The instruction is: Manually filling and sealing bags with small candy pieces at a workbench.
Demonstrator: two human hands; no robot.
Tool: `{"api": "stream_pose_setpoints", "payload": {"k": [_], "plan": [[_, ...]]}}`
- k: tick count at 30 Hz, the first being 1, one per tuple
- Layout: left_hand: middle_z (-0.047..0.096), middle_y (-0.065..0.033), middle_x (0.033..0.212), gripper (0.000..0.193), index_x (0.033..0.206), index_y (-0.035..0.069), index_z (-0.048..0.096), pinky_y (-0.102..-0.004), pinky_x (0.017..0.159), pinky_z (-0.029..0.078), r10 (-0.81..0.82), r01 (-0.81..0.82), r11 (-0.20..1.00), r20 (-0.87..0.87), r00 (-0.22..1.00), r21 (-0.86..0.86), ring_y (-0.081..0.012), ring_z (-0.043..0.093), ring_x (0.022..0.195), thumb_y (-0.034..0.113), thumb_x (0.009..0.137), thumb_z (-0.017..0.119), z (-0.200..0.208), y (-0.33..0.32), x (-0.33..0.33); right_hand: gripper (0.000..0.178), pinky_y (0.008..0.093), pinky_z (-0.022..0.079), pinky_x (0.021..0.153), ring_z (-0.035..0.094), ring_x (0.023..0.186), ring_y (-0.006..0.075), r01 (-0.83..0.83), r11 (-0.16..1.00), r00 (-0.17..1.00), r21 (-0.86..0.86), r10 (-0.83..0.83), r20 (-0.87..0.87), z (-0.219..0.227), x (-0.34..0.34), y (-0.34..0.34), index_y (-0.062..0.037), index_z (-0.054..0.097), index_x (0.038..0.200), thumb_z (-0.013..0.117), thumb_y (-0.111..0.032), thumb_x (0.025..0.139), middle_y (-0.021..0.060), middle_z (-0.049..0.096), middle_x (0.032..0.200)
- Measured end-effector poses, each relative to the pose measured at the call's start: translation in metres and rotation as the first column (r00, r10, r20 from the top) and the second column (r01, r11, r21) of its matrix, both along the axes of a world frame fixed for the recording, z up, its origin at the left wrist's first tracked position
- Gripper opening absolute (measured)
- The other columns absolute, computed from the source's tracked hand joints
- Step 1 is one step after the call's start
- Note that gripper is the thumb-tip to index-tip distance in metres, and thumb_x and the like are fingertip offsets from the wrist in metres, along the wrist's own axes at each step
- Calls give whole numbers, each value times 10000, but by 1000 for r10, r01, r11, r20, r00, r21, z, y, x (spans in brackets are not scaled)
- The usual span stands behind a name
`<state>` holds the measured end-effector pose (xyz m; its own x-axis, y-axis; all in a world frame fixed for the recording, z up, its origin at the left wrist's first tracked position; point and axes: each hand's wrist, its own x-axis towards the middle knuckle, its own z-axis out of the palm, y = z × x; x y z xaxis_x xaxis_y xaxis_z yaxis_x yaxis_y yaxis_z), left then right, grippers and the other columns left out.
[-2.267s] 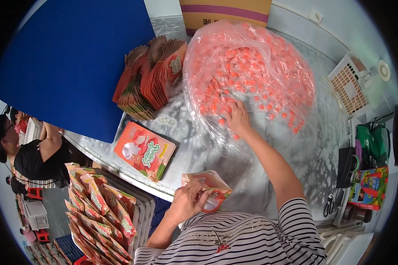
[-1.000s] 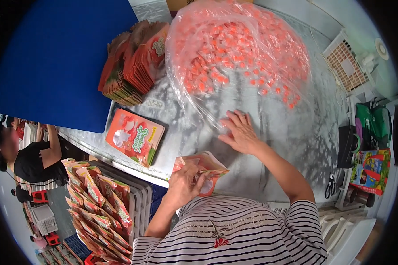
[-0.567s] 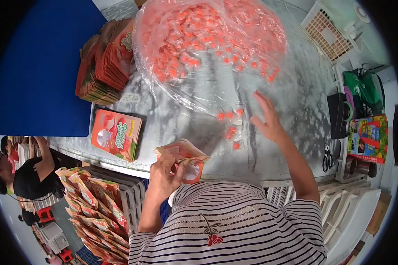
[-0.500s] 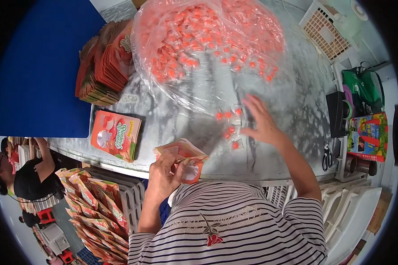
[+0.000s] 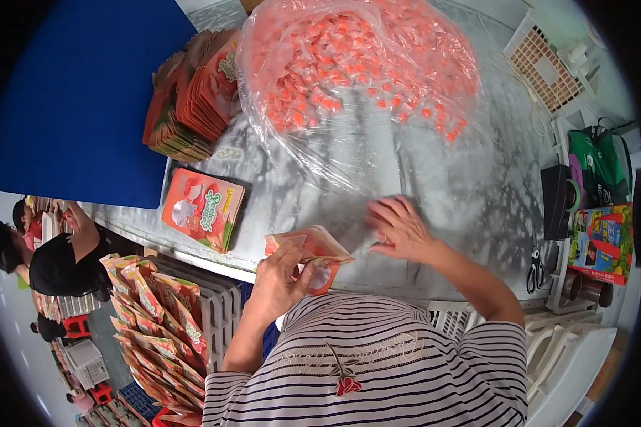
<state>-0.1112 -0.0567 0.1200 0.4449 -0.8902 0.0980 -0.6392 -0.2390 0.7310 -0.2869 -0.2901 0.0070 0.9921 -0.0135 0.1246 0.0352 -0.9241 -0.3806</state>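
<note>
My left hand is closed on the near side of a printed red-and-orange pouch, thumb in front and fingers behind. The pouch's mouth gapes at the top, above the table's near edge. To its right, my right hand is low over the tabletop, palm down, fingers curled inward; what lies under them is hidden. Beyond both hands, a big clear plastic bag lies spread open, heaped with small wrapped orange-red candies. Several loose ones lie at the heap's near edge.
Flat printed pouches lie left of my hands, with a taller stack behind. A blue panel stands far left. Filled pouches fill a crate below. Scissors and a white basket are at right. Other people work at far left.
My right hand has moved left and nearer, its fingers curling in. The few loose candies beside it have gone from sight. My left hand keeps hold of the pouch; the view has shifted slightly.
</note>
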Motion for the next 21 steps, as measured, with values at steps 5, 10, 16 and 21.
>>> {"api": "stream_pose_setpoints", "payload": {"k": [5, 10, 16, 21], "plan": [[632, -151, 888, 101, 859, 20, 634, -380, 593, 516, -82, 83, 997, -23, 996, 9, -328, 634, 677, 93, 808, 680, 3, -17, 1, 389, 380, 472, 794, 542, 984, 264, 287, 958, 928, -22, -272, 254, -5, -27, 19, -63, 635, 1049, 759, -208, 710, 80, 575, 1152], [636, -159, 926, 103, 855, 19, 630, -401, 649, 520, -122, 123, 992, -26, 992, 14, -343, 636, 748, 95, 805, 678, 1, -36, -2, 163, 286, 471, 532, 539, 604, 167, 566, 676, 702, 471, -695, 154, -5, -26, 2, -53, 592, 876, 721, -110, 794, 58, 562, 798], [628, -184, 1035, 168, 944, -4, 625, -370, 713, 518, -207, 214, 972, -75, 975, 95, -336, 639, 828, 51, 797, 686, 0, -47, -7, 122, 186, 263, 385, 441, 562, 10, 216, -225, 700, 950, -642, -312, 86, 18, 14, -71, 619, 898, 717, -109, 836, -4, 614, 728], [622, -149, 954, 195, 978, 10, 622, -378, 712, 519, -264, 270, 962, -119, 957, 45, -330, 637, 826, 27, 791, 673, -1, -50, -10, 155, 224, 413, 484, 515, 579, 55, 202, 477, 919, 856, -394, 3, 79, 40, 37, -19, 611, 935, 675, -147, 875, 19, 636, 781]]}}
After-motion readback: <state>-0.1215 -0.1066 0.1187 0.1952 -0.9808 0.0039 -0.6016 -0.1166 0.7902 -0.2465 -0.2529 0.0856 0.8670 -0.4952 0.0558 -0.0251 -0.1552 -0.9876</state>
